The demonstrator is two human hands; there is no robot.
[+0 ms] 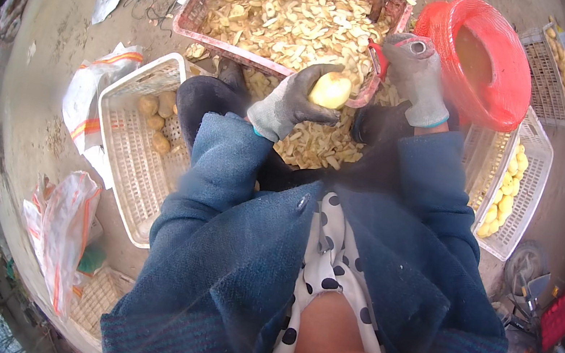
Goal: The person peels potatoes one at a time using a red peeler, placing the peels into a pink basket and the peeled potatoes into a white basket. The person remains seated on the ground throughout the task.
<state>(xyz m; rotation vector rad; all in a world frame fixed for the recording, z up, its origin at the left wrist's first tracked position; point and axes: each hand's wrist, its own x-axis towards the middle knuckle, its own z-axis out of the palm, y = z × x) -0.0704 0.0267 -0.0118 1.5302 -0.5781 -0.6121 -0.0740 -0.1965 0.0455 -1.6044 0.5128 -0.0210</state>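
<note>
A pale, peeled-looking potato (330, 90) rests in the grip of my left hand (294, 99), which wears a grey work glove with dark fingers. My right hand (413, 73), gloved the same way, is closed around a red-handled peeler (376, 59); its blade cannot be made out clearly. Both hands are above the near edge of a red plastic crate (235, 51) heaped with potato peelings (290, 13). The peeler is to the right of the potato and apart from it. More peelings (320, 144) lie on the ground between my legs.
At left, a white crate (116, 173) holds several unpeeled potatoes (156, 105). Peeled potatoes (504, 193) lie in a white crate (524, 229) at right. A red mesh-covered bucket (508, 95) with murky liquid stands beside my right hand. Woven sacks (68, 232) lie at far left.
</note>
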